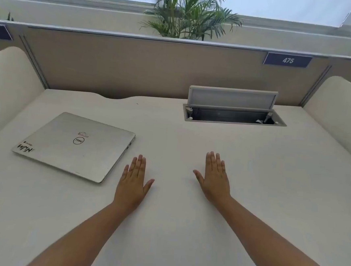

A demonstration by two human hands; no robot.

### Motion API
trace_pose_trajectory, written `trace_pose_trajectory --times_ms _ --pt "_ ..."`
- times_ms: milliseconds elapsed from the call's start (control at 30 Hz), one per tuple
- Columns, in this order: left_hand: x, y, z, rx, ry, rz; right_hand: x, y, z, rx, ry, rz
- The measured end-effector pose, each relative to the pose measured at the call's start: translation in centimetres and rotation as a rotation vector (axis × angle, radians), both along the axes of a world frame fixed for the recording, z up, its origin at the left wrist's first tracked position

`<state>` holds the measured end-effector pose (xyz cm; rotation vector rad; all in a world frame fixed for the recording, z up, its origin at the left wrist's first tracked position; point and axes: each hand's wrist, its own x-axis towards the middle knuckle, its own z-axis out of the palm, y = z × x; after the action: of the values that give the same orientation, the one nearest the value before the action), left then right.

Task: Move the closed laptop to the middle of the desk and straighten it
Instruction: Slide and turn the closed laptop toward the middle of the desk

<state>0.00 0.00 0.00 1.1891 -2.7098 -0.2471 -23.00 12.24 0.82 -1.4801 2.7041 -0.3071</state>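
Observation:
A closed silver laptop (75, 146) lies on the left part of the white desk (190, 146), turned askew with its near right corner pointing toward me. It carries a round logo and a sticker at its near left corner. My left hand (133, 182) rests flat on the desk just right of the laptop's near right corner, apart from it, fingers extended and holding nothing. My right hand (215, 178) lies flat near the desk's middle, fingers extended, also holding nothing.
An open cable hatch (234, 116) with its lid raised sits at the back right of the desk. Curved white side panels (10, 82) flank the desk. A beige partition (133, 66) with a number plate closes the back; a plant stands behind it.

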Motion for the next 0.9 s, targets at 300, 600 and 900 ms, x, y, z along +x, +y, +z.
trace_pose_trajectory --times_ms 300,600,900 --pt "0.2 0.2 -1.3 0.096 0.031 0.031 1.2 0.6 -1.3 -0.020 -0.095 -0.022" --pt "0.5 0.3 -1.7 0.088 0.030 0.028 2.1 2.1 -2.3 -0.019 -0.133 -0.049" --pt "0.6 0.5 -1.3 0.082 0.097 0.033 2.1 2.4 -2.2 -0.040 -0.122 -0.045"
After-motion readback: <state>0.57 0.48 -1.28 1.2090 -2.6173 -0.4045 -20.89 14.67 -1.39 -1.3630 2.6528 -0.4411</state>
